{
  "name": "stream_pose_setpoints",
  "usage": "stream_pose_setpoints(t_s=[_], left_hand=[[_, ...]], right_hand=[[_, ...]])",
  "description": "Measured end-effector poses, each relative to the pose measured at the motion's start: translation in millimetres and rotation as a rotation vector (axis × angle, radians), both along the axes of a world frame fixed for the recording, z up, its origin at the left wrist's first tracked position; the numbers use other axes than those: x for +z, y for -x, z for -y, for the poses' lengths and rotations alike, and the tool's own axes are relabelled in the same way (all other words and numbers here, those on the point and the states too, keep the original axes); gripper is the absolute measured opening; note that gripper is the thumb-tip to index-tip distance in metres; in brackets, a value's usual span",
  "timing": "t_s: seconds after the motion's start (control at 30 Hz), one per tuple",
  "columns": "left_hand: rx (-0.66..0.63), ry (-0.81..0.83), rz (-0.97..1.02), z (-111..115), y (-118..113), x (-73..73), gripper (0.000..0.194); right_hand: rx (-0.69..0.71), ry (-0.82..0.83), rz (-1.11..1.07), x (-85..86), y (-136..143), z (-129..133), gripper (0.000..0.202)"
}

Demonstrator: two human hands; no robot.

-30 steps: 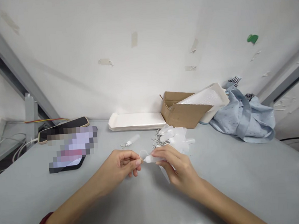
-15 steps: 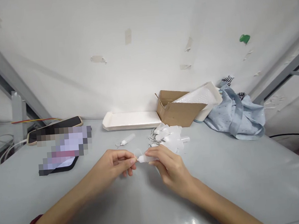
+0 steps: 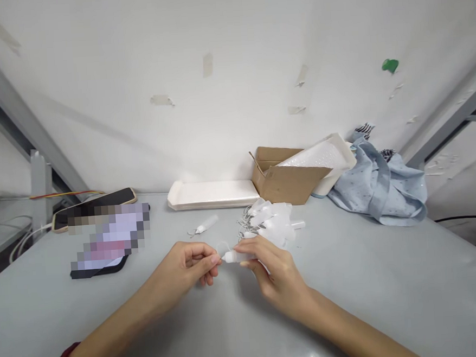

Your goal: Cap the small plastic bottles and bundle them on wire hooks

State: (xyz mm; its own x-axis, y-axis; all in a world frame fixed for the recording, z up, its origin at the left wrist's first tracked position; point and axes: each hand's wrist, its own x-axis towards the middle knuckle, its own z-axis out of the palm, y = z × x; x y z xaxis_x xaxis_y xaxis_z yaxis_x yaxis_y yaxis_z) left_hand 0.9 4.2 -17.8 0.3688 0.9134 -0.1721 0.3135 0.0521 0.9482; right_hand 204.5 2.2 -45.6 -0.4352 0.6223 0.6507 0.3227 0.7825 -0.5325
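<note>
My right hand (image 3: 271, 268) is closed round a small translucent bottle (image 3: 232, 256), its white nozzle pointing left. At the nozzle tip, the thumb and forefinger of my left hand (image 3: 197, 263) are pinched together; what lies between them is too small to make out. A thin clear loop curves above the nozzle. Behind my hands, a similar small bottle (image 3: 207, 224) with a thin cord lies on the grey table. A pile of translucent bottles (image 3: 271, 222) with grey cords lies just beyond my right hand.
Two phones, one black-screened (image 3: 101, 204) and one lit (image 3: 115, 236), lie at the left. Along the wall stand a flat white stack (image 3: 214, 193), an open cardboard box (image 3: 289, 184) holding white packaging, and a light blue bag (image 3: 385, 190). The table (image 3: 377, 299) extends in front.
The camera view has shifted slightly, so everything appears a little further right and lower. Both hands keep nearly the same pose around the bottle and its tip.
</note>
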Motion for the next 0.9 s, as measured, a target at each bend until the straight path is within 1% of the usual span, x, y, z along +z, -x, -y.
stream_pose_setpoints(t_s=[0.27, 0.37, 0.43, 0.47, 0.53, 0.6, 0.67, 0.7, 0.77, 0.83, 0.9], left_hand=[[0.006, -0.012, -0.046, 0.0, -1.7, -5.7, 0.030], [-0.016, -0.003, -0.075, 0.4, -1.7, -4.9, 0.029], [-0.024, -0.001, -0.130, 0.5, -0.8, -3.0, 0.027], [-0.029, -0.029, -0.183, 0.0, 0.3, -2.2, 0.027], [-0.008, -0.179, -0.336, -2.9, 3.9, -1.7, 0.028], [0.078, -0.404, -0.495, -8.1, 8.7, -3.6, 0.028], [0.190, -0.559, -0.586, -13.9, 13.3, -7.1, 0.027], [0.211, -0.583, -0.609, -16.5, 15.3, -9.0, 0.026], [0.213, -0.582, -0.658, -20.6, 18.3, -12.3, 0.027], [0.218, -0.557, -0.700, -23.4, 20.9, -14.8, 0.028], [0.257, -0.568, -0.717, -25.9, 23.7, -17.1, 0.029]], right_hand=[[-0.008, -0.035, 0.009, -4.7, 1.1, -0.4, 0.038], [0.000, -0.033, 0.036, -4.5, 1.5, -0.6, 0.039], [0.014, -0.022, 0.086, -4.5, 1.0, -1.7, 0.039], [0.011, -0.019, 0.123, -4.7, 0.5, -2.6, 0.039], [-0.036, -0.025, 0.203, -5.3, -1.1, -5.3, 0.040], [-0.122, -0.031, 0.258, -5.8, -3.1, -8.8, 0.042], [-0.196, -0.032, 0.267, -5.8, -5.1, -12.6, 0.041], [-0.219, -0.031, 0.259, -5.5, -5.9, -14.3, 0.040], [-0.244, -0.037, 0.238, -4.9, -6.9, -16.8, 0.037], [-0.250, -0.046, 0.223, -4.3, -7.1, -17.9, 0.035], [-0.246, -0.049, 0.215, -3.9, -6.9, -17.5, 0.033]])
